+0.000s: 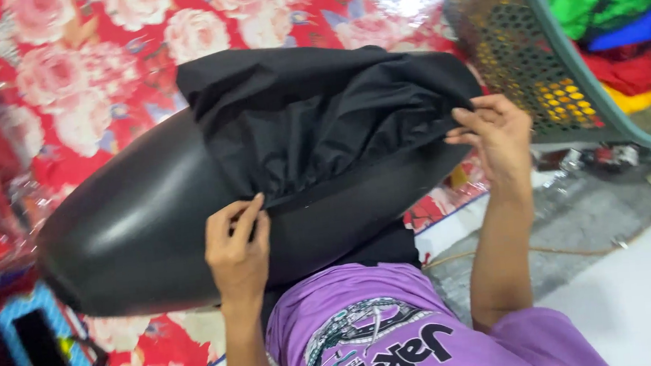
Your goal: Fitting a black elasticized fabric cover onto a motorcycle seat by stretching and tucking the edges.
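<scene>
Across the person's lap lies a smooth, stiff black seat, half under a soft, light black cover whose hem the left hand and right hand each pinch, the best grip.

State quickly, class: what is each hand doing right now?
Left hand: closed, pinching the black fabric cover's edge on the black seat.
Right hand: closed, pinching the cover's edge.

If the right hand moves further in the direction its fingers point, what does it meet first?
Probably the black fabric cover that the right hand already pinches; behind it lies the black seat.
</scene>
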